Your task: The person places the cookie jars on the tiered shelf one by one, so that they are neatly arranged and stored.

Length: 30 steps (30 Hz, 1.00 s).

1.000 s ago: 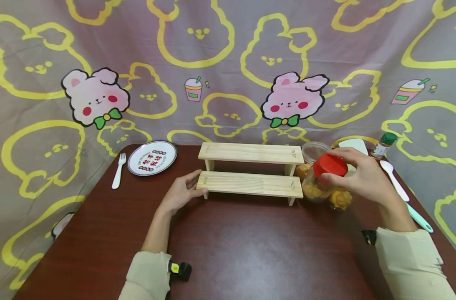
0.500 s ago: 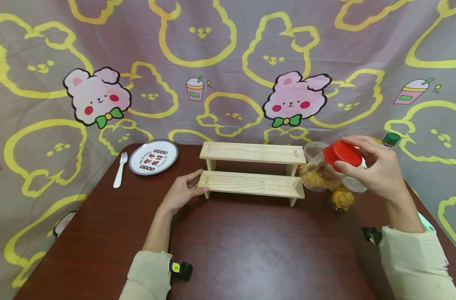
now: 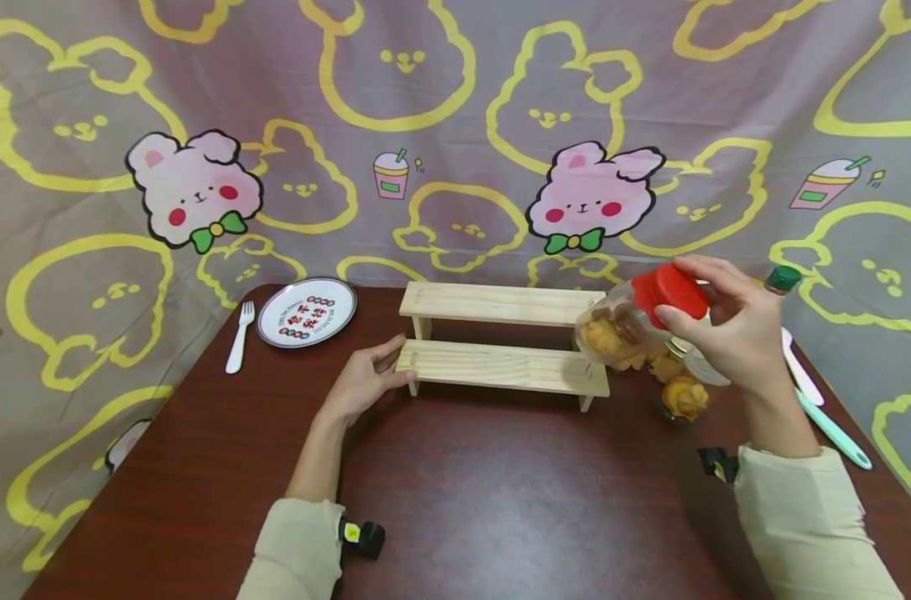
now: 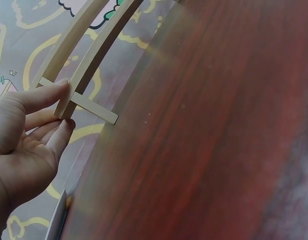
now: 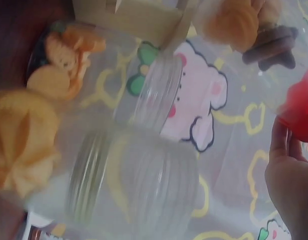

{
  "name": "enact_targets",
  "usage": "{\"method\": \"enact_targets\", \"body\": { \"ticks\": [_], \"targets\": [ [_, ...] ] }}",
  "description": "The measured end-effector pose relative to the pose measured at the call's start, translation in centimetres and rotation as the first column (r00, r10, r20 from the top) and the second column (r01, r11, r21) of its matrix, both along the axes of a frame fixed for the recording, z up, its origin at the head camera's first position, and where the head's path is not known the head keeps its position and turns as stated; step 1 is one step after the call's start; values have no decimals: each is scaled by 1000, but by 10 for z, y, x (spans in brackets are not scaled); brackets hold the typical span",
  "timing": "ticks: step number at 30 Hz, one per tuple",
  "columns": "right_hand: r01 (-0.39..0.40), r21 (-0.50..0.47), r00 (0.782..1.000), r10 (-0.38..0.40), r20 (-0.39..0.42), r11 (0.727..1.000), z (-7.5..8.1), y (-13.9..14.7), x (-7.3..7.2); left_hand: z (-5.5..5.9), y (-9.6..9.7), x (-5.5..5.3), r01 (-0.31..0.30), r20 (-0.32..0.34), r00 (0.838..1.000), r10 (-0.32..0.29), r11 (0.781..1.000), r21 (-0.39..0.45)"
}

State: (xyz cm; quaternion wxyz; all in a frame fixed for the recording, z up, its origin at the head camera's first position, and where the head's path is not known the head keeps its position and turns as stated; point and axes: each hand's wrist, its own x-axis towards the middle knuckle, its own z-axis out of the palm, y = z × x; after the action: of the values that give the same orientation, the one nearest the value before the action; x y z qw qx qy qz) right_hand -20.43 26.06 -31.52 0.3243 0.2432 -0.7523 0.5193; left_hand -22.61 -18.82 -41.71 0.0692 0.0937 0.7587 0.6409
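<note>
My right hand point(image 3: 743, 325) grips a clear jar point(image 3: 603, 335) by its red lid point(image 3: 673, 293). The jar leans, its base toward the right end of a two-tier wooden shelf point(image 3: 493, 367), overlapping that end in the head view. Inside are golden swirl cookies; a dark star-shaped cookie point(image 5: 271, 46) also shows in the right wrist view. With thumb and fingers, my left hand point(image 3: 361, 382) pinches the left end of the lower board; the left wrist view shows the thumb point(image 4: 43, 96) on one side and fingertips on the other.
Other clear cookie jars point(image 3: 683, 398) stand right of the shelf, below my right hand. Behind that hand is a green-capped bottle point(image 3: 783, 279). A white spoon point(image 3: 803, 371) and a mint-green handle point(image 3: 838, 433) lie far right. A plate point(image 3: 307, 312) and white fork point(image 3: 239, 337) lie left.
The red-lidded jar has risen from among the other jars, tipped over, and swung left to the shelf's right end. My left hand has kept its hold on the board.
</note>
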Motion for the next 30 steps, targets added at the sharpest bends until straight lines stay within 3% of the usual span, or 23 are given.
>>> {"method": "enact_targets", "body": {
  "ticks": [8, 17, 30],
  "targets": [
    [36, -39, 999, -35, 40, 999, -3, -27, -5, 0, 1, -1, 9, -7, 1000, -9, 1000, 8],
    [39, -34, 999, -37, 37, 999, 4, -57, -12, 0, 1, 0, -1, -10, 1000, 1, 1000, -3],
    [-12, -96, 999, 15, 29, 995, 2, -84, -22, 1, 1, 1, -7, -16, 1000, 7, 1000, -9]
  ]
}}
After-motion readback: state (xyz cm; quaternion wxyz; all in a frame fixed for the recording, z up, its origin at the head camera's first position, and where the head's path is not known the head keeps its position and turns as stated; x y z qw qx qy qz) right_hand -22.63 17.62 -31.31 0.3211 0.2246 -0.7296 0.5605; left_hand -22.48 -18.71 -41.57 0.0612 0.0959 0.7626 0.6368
